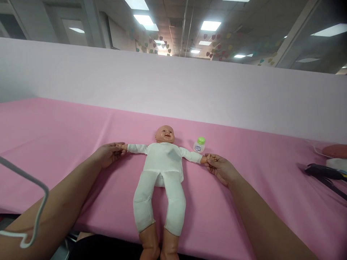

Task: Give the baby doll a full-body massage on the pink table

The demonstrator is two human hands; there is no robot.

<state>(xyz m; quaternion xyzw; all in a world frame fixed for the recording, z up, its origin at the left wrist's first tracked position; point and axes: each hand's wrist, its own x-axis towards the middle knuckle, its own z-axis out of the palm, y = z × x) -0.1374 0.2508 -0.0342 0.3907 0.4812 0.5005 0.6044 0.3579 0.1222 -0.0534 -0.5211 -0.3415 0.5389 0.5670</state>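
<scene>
**Doll (pixel 164 159) in white, on its back, arms spread, both hands held**

Nearest: bent white rod or cord (pixel 45 202), kind unclear, over the left forearm. Next, the doll's bare lower legs, cropped by the frame at the feet; white trousers, legs apart. Lies on the pink covering (pixel 222 224), head pointing away, white long-sleeved top slightly open at the hem.

Left hand (pixel 108 154): reaches in from the left, closed on the doll's hand, thumb and fingertips together. Right hand (pixel 222 169): reaches in from the right, closed on the doll's other hand, thumb above, fingers curled below.

At far right, black-handled object (pixel 325 171), identity unclear.

Just beyond the right-side sleeve: one small bottle (pixel 199 146), upright, translucent, green-capped, labelled; contents impossible to tell.

Doll's head: bald, shiny, face up, mouth open.

Behind: white partition (pixel 173 86), then heart-shaped decorations (pixel 217 45) and lit ceiling panels (pixel 210 26).
</scene>
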